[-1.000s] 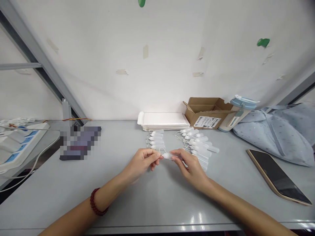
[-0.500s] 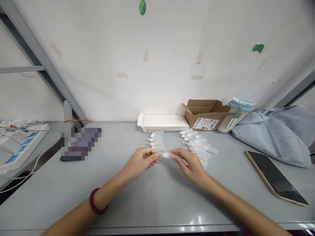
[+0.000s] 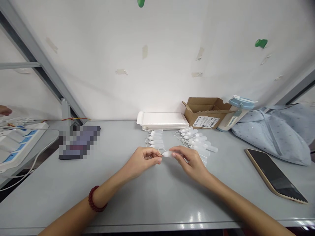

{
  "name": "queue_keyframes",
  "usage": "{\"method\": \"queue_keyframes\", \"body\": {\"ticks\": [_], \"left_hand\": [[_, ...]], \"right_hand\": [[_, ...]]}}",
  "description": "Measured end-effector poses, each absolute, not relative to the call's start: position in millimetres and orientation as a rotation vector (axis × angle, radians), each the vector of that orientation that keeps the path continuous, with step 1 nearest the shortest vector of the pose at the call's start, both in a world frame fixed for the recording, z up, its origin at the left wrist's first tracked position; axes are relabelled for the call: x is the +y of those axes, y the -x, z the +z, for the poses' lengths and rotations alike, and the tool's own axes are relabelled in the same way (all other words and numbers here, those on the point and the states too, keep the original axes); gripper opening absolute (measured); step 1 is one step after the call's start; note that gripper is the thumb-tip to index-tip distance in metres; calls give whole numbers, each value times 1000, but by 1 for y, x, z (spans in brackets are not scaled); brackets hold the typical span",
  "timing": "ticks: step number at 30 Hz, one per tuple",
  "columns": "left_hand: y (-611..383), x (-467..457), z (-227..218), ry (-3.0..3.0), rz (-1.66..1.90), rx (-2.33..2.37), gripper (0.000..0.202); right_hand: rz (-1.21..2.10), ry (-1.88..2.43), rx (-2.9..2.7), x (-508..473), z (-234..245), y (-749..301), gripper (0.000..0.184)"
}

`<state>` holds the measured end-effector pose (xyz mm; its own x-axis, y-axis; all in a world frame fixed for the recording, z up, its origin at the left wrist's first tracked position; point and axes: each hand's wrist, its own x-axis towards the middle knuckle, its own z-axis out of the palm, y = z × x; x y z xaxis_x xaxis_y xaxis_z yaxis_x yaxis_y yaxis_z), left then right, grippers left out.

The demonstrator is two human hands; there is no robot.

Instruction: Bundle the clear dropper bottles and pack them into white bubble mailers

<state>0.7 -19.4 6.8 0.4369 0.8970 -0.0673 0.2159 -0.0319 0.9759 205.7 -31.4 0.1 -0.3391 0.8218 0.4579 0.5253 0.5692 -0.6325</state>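
Head view: I see the small white bottle (image 3: 167, 154) near the middle of the tabletop (image 3: 147, 203), a little nearer its far edge than its near one, lying on its side between the hands. The right hand (image 3: 189, 160) has thumb and forefinger closed on the bottle's body; the left hand (image 3: 146, 160) brings thumb and forefinger up to its pointed tip, but I can't tell whether they grip the tip, hold the cord (image 3: 161, 149) or only touch. As I judge it, the smooth body could slip or roll if the right fingertips loosen while the left ones work at the tip. Squeezing too hard might dent what looks like soft plastic and force out anything inside. The cord could snag on the row of bottles (image 3: 156, 137) just beyond, pulling them crooked, and a careless sweep of the right hand could scatter the bottle pile (image 3: 200, 141) towards the tabletop's right edge, where the phone (image 3: 277, 175) lies. Much escapes me: the right fingers cover the bottle's rear end, the right hand masks the nearest part of the pile, and whether the bottle holds liquid is too small to tell. Towards the left edge, a dark item (image 3: 80, 144) is blurred into squares, and another person's hand (image 3: 5, 110) is cut off by the frame.
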Motion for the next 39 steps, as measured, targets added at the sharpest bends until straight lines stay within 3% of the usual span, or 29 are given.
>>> {"method": "queue_keyframes", "body": {"ticks": [24, 34, 39], "left_hand": [[-1, -19, 12, -1603, 775, 1021, 21], [13, 1, 3, -1358, 887, 1223, 24], [14, 7, -4, -1250, 1000, 1190, 62]], "right_hand": [[579, 1085, -2021, -24, 6, -213, 23], [128, 1156, -1876, -3, 16, -245, 13], [-13, 1235, -1879, 7, 16, -258, 15]]}}
